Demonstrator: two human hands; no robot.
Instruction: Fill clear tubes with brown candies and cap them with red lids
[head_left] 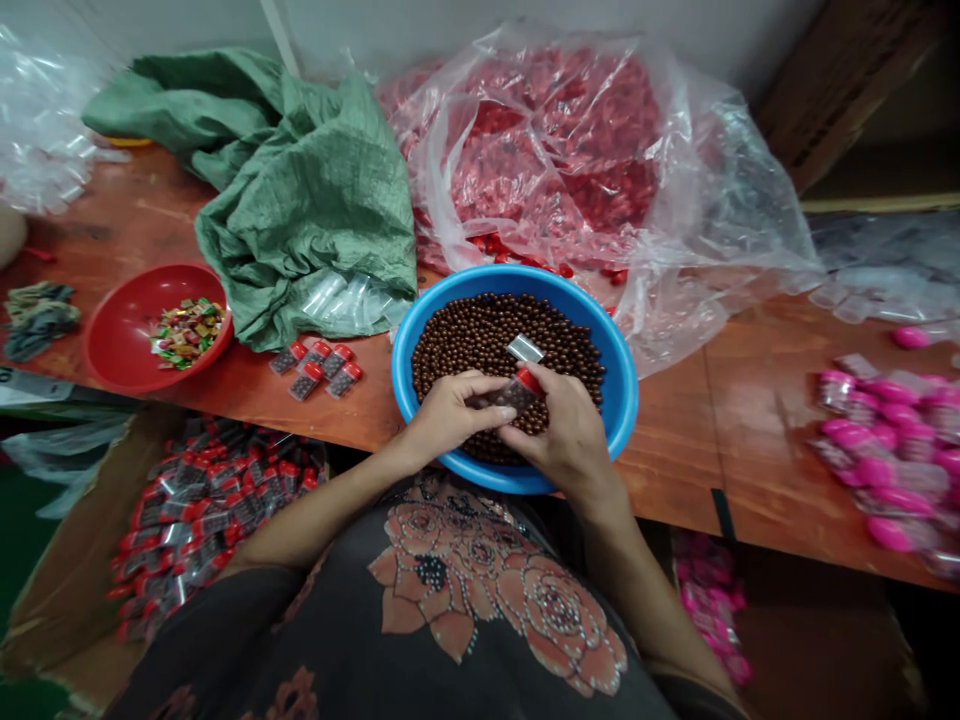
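Observation:
Over a blue basin [627,385] of small brown candy balls [480,330], both hands meet at a small clear jar [514,395] with brown balls inside. My left hand [450,415] is closed on the jar's body, thumb and fingers on either side. On its other end sits a red cap [529,380], gripped by my right hand [566,428]; fingers hide part of the cap and jar. A clear empty-looking jar [525,348] lies on the candy balls just beyond my fingers. Several filled, red-capped jars [315,368] rest on the table left of the basin.
A red bowl [112,340] of wrapped candies stands left. Behind are a green sack [300,190] with clear jars and a plastic bag [555,150] of red caps. Pink-capped jars [892,430] lie right. Below the table's left edge, a cardboard box [67,590] holds many red-capped jars.

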